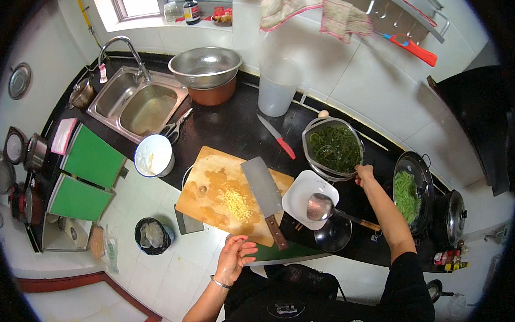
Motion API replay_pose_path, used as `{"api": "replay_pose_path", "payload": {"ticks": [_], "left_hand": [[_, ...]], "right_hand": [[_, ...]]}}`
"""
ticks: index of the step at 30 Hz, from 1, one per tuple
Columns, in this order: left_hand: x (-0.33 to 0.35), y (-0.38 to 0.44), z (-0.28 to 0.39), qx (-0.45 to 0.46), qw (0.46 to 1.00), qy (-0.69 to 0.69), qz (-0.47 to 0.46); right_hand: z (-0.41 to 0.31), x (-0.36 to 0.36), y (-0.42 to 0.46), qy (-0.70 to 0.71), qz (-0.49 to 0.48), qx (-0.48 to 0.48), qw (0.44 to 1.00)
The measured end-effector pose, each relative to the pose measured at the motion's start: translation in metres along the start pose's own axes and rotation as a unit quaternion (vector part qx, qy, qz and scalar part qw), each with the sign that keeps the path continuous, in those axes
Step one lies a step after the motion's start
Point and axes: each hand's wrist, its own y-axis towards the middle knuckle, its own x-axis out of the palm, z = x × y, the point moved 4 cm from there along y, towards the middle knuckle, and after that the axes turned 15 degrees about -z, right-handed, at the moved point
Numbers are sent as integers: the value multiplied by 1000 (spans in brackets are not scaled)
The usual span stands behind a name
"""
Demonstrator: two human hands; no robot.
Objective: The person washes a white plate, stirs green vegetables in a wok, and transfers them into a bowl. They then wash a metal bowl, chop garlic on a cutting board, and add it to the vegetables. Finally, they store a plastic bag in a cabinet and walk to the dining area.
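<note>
My right hand (364,175) grips the near right rim of a metal strainer (312,161) filled with dark green seaweed strips (334,146). At the near edge of the wooden cutting board (210,162), my left hand (233,257) is raised palm up, with its fingers loosely apart and nothing in them. Minced garlic or ginger (237,204) lies heaped on the board. A cleaver (260,182) rests beside the heap, its wooden handle towards me. Between board and strainer stands a white square bowl (295,193), with a metal ladle (320,206) across its rim.
A red-handled knife (278,137) lies behind the board. Scissors (177,126) and an enamel bowl (155,156) are near the sink (149,109). A steel basin (205,71) and plastic pitcher (276,92) stand along the wall. Right, a pan (428,197) holds green strips.
</note>
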Motion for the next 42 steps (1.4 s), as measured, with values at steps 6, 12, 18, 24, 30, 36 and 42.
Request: {"api": "replay_pose_path", "payload": {"ticks": [6,12,18,24,30,36,42], "left_hand": [[-39,0,34,-1,1000,3,16],[-38,7,59,-16,1000,21,13],[-43,7,68,-16,999,37,13],[-48,9,63,-31,999,24,7],[-51,3,65,-18,1000,13,20],[-55,4,66,-11,1000,6,19],[-75,-18,86,18,999,6,48]], "right_hand": [[22,-13,18,92,-65,31,993],[13,-6,23,16,-56,44,997],[14,-11,11,168,-51,-7,985],[10,-14,-9,274,-117,-144,944],[-31,1,-59,268,-180,-219,921],[-74,131,-117,297,-267,-100,912],[-66,308,-84,316,-365,-67,873]]}}
